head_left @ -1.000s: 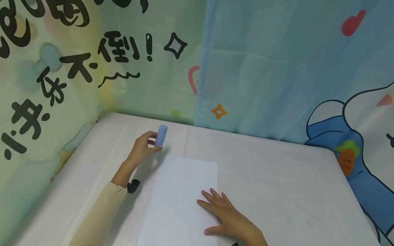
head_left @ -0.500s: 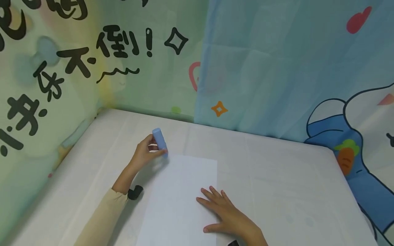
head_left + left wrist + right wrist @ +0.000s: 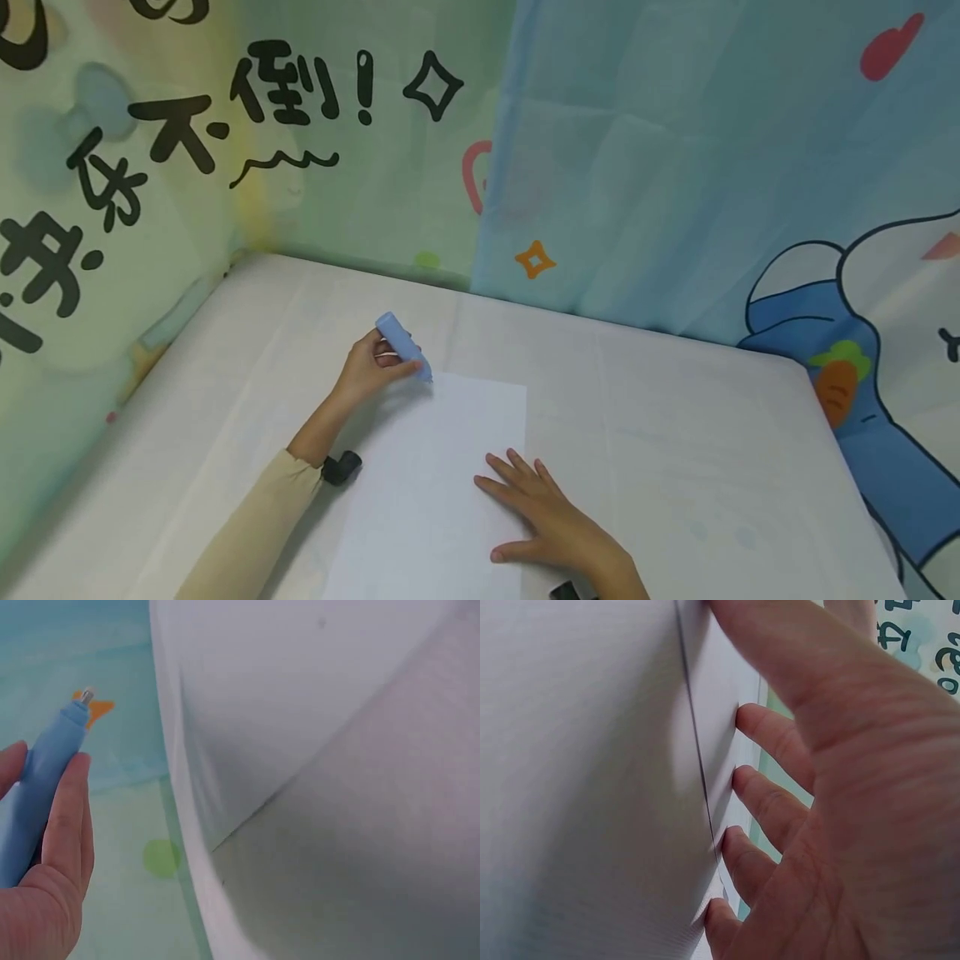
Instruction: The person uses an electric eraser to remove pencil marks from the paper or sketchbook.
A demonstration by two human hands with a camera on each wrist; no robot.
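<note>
Blue pen-shaped tool, pinched in left grip, tip jutting past it, right grip spread, touching paper

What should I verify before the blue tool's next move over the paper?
1. Left hand grips the blue tool: ok, between thumb and fingers.
2. Metal tip bare: ok, uncovered in the left wrist view.
3. Right hand on the paper: ok, spread, some fingertips resting on its right side.
4. Tip touching paper: cannot tell; it is near the far left corner.
5. Whole sheet in head view: not ok, near end cut off.
</note>
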